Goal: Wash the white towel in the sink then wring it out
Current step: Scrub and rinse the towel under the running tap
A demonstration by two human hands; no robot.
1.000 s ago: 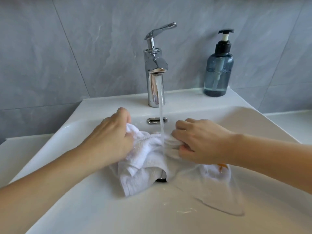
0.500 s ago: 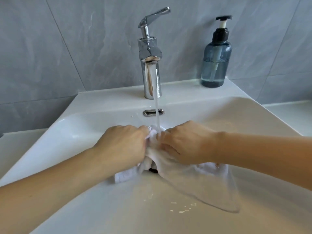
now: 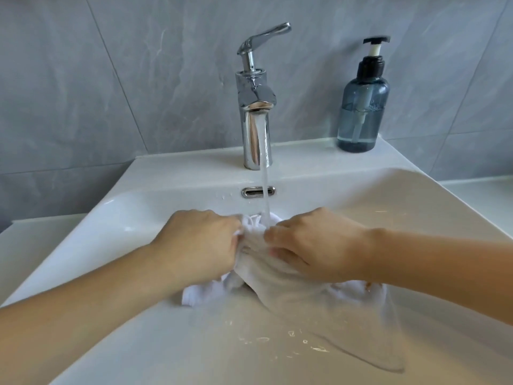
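The white towel [image 3: 259, 247] lies bunched in the middle of the sink [image 3: 144, 218] basin, its upper folds gathered into a wet knot directly under the running water, while a soaked, near-translucent flap of it spreads out flat across the basin floor toward the near right. A smaller white corner pokes out on the near left side, under the left wrist. The left hand [image 3: 202, 245] is closed into a fist on the left part of the bunch, knuckles up, fingers curled down into the cloth. The right hand [image 3: 319, 243] grips the right part of the bunch, its fingers curled and their tips pressed into the fabric facing the left hand; the two hands sit close together with only a ridge of towel between them. A thin stream of water [image 3: 265, 195] falls from the chrome faucet [image 3: 255, 126], which stands at the middle of the sink's back ledge with its lever handle tilted up to the right, and lands on the towel between the hands. A chrome overflow slot [image 3: 258, 191] sits in the back wall of the basin, just below the faucet. Droplets and a shallow film of water lie on the near basin floor. At the back right corner of the ledge stands a blue translucent pump bottle [image 3: 362, 112] with a black pump head, upright, well apart from the hands. Grey marbled tiles [image 3: 111, 93] cover the wall behind.
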